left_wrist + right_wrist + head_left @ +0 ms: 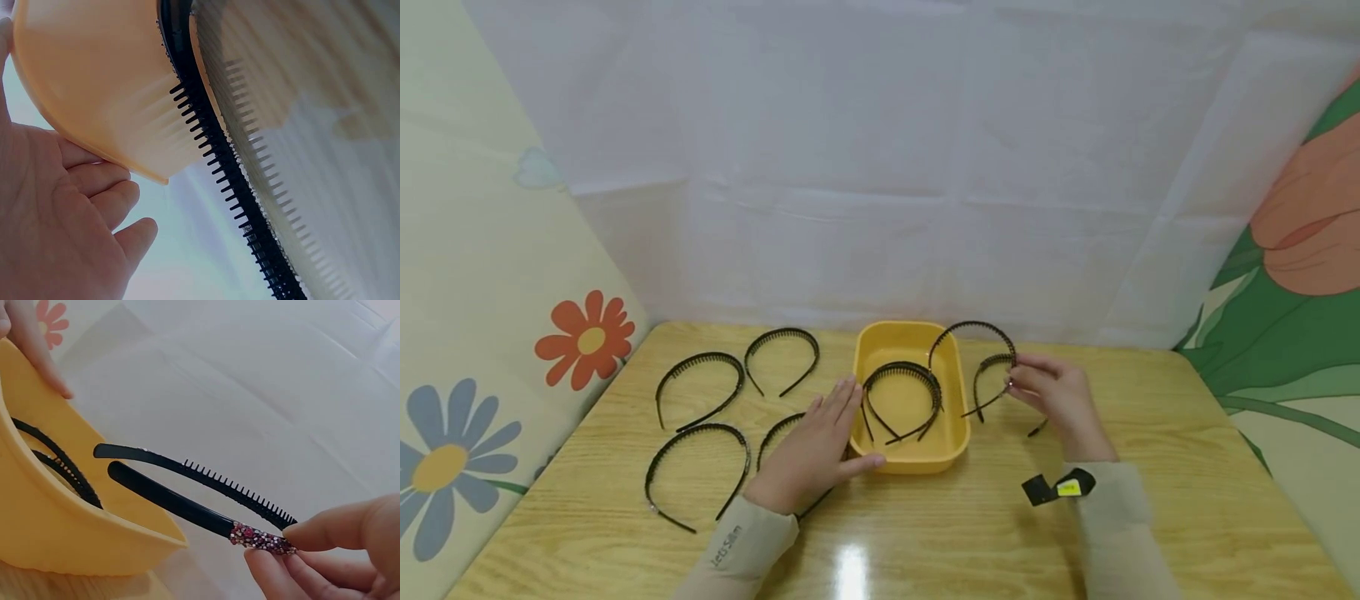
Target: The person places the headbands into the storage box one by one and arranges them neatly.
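Note:
My left hand [808,454] rests on the left side of a yellow plastic box [910,467], fingers straight along its rim. Inside the box lie several black toothed headbands [901,365]. Between thumb and fingers, my right hand [1062,400] pinches another black headband [972,323] above the box's right edge. Pink and silver beads cover the gripped part, and both ends point toward the box in the right wrist view. Behind that hand a further headband [977,396] lies on the table, partly hidden. The left wrist view shows a toothed headband [209,150] close up beside the box.
Several headbands lie spread over the left of the wooden table [917,542]: two at the back [782,331], one at the front left [696,427], and one partly under my left hand [778,423]. A white cloth [850,167] hangs behind the table, with flowered cloths at both sides.

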Demonstrator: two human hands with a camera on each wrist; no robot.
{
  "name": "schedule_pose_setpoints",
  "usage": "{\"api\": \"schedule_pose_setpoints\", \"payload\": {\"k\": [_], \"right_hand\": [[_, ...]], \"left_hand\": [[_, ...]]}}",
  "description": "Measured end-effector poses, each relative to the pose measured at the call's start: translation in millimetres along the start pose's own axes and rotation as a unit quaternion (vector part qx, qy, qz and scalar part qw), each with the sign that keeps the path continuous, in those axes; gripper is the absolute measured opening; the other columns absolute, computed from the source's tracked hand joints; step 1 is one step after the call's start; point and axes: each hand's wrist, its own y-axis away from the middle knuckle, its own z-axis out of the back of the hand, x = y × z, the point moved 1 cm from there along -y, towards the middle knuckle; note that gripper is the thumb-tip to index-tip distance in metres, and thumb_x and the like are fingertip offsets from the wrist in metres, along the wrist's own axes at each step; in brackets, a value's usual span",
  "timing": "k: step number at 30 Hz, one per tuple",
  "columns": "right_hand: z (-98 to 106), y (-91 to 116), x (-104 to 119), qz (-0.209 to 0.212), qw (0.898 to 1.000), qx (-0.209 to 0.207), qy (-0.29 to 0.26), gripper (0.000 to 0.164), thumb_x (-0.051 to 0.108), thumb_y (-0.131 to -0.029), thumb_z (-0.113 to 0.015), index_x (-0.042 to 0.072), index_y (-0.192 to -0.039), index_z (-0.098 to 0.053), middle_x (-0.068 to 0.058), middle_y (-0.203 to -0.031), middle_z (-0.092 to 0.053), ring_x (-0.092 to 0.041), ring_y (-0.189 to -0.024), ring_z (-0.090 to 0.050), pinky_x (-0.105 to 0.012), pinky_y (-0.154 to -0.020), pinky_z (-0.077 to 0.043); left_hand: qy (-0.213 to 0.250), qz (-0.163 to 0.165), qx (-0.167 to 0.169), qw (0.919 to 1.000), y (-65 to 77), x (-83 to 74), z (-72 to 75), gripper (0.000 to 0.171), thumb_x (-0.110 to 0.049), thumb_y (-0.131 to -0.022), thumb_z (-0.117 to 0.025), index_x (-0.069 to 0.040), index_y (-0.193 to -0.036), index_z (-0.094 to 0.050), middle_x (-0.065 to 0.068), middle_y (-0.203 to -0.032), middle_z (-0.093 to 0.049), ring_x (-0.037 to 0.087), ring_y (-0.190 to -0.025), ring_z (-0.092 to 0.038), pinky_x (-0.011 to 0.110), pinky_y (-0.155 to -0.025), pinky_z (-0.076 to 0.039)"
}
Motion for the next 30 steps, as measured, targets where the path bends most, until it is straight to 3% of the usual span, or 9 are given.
{"api": "schedule_pose_setpoints", "payload": {"k": [11,16,30], "right_hand": [[-24.0,-2.0,-11.8,-0.007,1.000,-0.020,0.011,0.040,-0.004,-0.099,-0.058,-0.019,-0.136,-0.049,0.001,-0.094,-0.071,-0.011,-0.086,-0.072,-0.027,-0.084,-0.061],[-35.7,-2.8,-19.3,-0.009,1.000,-0.021,0.018,0.035,-0.006,-0.098,-0.060,-0.017,-0.131,-0.055,-0.012,-0.102,-0.072,-0.013,-0.086,-0.072,-0.030,-0.083,-0.062],[-68.9,1.7,-33.4,0.005,0.997,-0.029,0.078,0.035,-0.007,-0.093,-0.066,-0.015,-0.127,-0.061,-0.034,-0.119,-0.065,-0.009,-0.078,-0.070,-0.021,-0.074,-0.061]], "left_hand": [[-0.002,0.000,0.001,1.0000,-0.1,-0.8,0.6,0.106,-0.071,-0.094,-0.051,0.004,-0.159,-0.016,0.022,-0.167,-0.011,0.035,-0.154,-0.010,0.053,-0.125,-0.014],[-0.001,0.000,-0.001,1.0000,0.1,-0.8,0.9,0.106,-0.070,-0.094,-0.053,0.005,-0.159,-0.016,0.022,-0.166,-0.012,0.035,-0.154,-0.010,0.053,-0.125,-0.014],[-0.005,-0.001,-0.004,1.0000,0.0,-0.6,-0.2,0.106,-0.071,-0.094,-0.051,0.004,-0.159,-0.016,0.022,-0.166,-0.012,0.034,-0.154,-0.010,0.053,-0.125,-0.014]]}}
